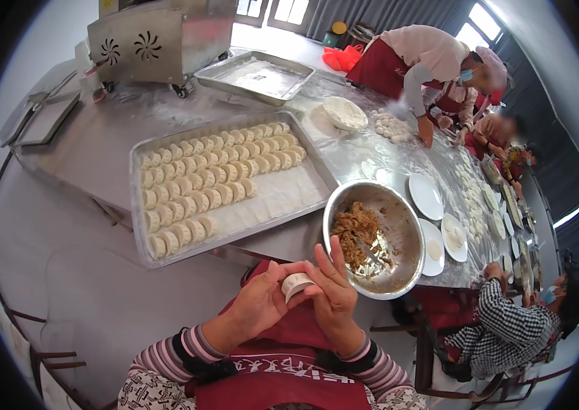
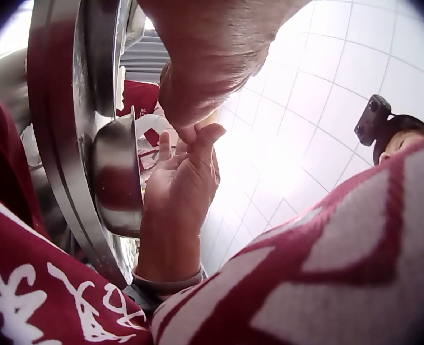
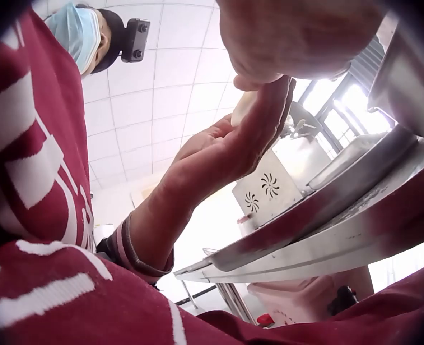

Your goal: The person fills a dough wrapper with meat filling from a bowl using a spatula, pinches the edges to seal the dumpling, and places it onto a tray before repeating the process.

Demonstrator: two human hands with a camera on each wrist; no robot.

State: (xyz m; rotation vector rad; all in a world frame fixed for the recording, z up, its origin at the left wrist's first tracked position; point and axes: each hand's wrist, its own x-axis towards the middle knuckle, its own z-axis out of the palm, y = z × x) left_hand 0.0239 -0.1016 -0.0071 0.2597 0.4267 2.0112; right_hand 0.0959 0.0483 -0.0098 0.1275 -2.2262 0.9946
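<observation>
"So, starting at the left of my head feed, what sits around the mixing bowl?"

"Farthest left of it I see a steel machine with fan-shaped vents, standing on small wheels. Between that and the bowl, the dumpling tray carries rows of crescent-shaped dumplings, and a floury tray lies beyond it."

"And the hands I'm following?"

"Both are in front of the bowl and a little to its left, raised off the table, working on one pleated dumpling. The left hand cups it from the left, thumb at its upper edge. The right hand pinches its right end, thumb against the wrapper, with two fingers pointing up. I can't tell from my wrist feeds how its hidden fingers lie."

"What's in the bowl itself?"

"Brown minced filling, heaped at the left, with a metal utensil resting in it."

"Right of the bowl?"

"White plates just beside it, then small pieces of dough on the floury tabletop. A person in a checked shirt sits to its right, and a person in a maroon apron leans over the table beyond it."
</observation>
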